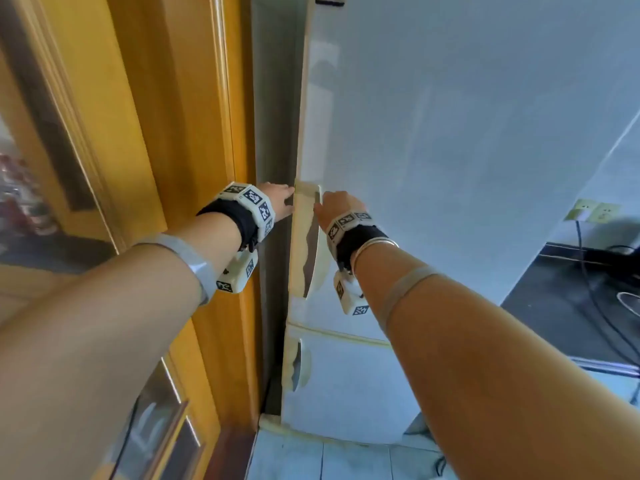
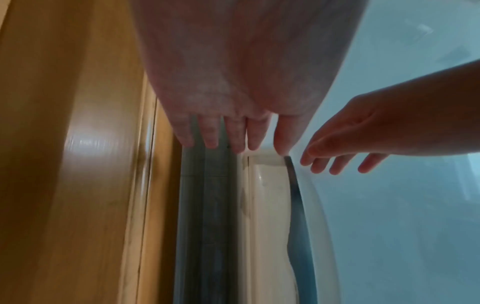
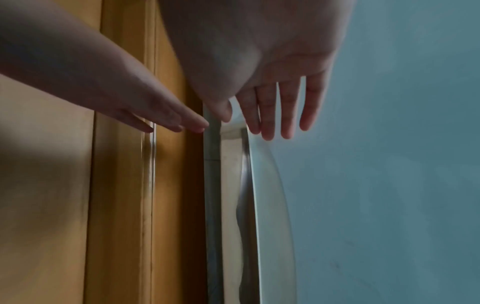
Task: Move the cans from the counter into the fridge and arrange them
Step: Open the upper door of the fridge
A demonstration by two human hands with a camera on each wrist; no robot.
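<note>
A white fridge [image 1: 450, 168] fills the head view, its upper door closed. A cream recessed handle [image 1: 308, 244] runs down the door's left edge. My left hand [image 1: 277, 202] reaches with straight fingers to the gap left of the handle's top. My right hand [image 1: 334, 206] is just right of the handle's top, fingers straight and spread. In the left wrist view the left fingers [image 2: 233, 135] hang over the handle [image 2: 270, 195]; the right hand [image 2: 345, 148] is beside it. In the right wrist view the right fingers [image 3: 280, 111] hover by the handle [image 3: 233, 185]. No cans are in view.
A yellow wooden door frame [image 1: 173, 133] stands close on the left of the fridge, leaving a narrow grey gap [image 1: 273, 116]. The lower fridge door [image 1: 346, 382] has its own handle [image 1: 298, 368]. A dark counter [image 1: 581, 299] with cables lies at the right.
</note>
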